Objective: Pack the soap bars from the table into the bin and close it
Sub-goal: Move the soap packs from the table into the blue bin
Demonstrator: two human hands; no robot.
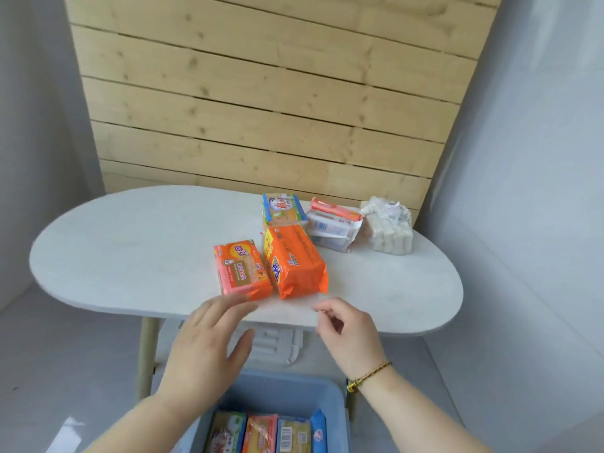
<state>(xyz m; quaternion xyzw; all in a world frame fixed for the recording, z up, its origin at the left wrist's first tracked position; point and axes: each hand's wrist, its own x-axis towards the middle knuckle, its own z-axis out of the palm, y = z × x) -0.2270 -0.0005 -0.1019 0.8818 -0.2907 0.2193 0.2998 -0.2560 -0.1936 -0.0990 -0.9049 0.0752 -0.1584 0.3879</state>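
Only one view is given, taken from a camera worn on the head. The scene is looked at from above, forward and down. The white table [130, 256] is seen close in the middle, with its far edge toward 12 o'clock, where a wooden plank wall [261, 93] is faced. The blue bin [340, 407] is seen very near at 6 o'clock, cut off by the bottom edge. The left hand [209, 341] and right hand [349, 331] are caught just above it. Straight lines are bent at the sides by the wide lens. No second view is given, so nothing is shared.
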